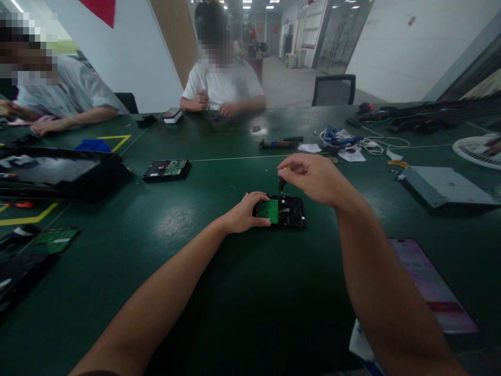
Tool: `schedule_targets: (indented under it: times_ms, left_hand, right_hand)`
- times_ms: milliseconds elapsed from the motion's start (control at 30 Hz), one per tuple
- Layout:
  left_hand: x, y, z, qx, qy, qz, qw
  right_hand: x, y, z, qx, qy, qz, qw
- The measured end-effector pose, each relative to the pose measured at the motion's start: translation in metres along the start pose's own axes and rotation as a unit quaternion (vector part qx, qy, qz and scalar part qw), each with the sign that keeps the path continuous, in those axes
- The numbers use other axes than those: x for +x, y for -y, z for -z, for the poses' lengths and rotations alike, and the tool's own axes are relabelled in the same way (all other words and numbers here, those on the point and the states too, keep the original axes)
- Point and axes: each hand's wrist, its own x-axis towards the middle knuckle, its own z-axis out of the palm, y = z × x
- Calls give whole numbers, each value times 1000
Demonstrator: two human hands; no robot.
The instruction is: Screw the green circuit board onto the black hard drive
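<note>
- While the hard drive [281, 211] lies flat on the dark green worktop [195, 292] in front of the person, it is gripped at its left end by the left hand [246, 213], whose fingers are curled over the edge and whose thumb is pressed along the near side.
- A green circuit board [268, 210] is seen on the upturned face of the drive, just beside the left fingertips.
- A screwdriver [282, 179] is pinched by the right hand [315, 179] between thumb and fingertips; its yellow cap is seen at the fingers and its dark shaft is held upright over the far edge of the drive.
- Whether the tip is touching the drive cannot be told.
- A second drive [167, 169] with its board exposed is placed farther off to the left, well apart from the hands.
- A pink sheet [426, 284] is laid near the right forearm.
- A grey metal plate [446, 185] is seen to the right, and a tangle of cables [352, 140] beyond it.
- Two other people are seated at the far side of the worktop, their hands kept on their own work.
</note>
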Motion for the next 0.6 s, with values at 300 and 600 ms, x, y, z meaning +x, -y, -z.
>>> schedule_targets:
  times_ms: [300, 600]
  left_hand:
    - [0, -1, 0, 6, 1, -11, 1000]
    - [0, 2, 1, 6, 7, -16, 1000]
  right_hand:
    - [3, -3, -7, 34, 16, -9, 999]
    - [2, -6, -6, 77, 41, -3, 996]
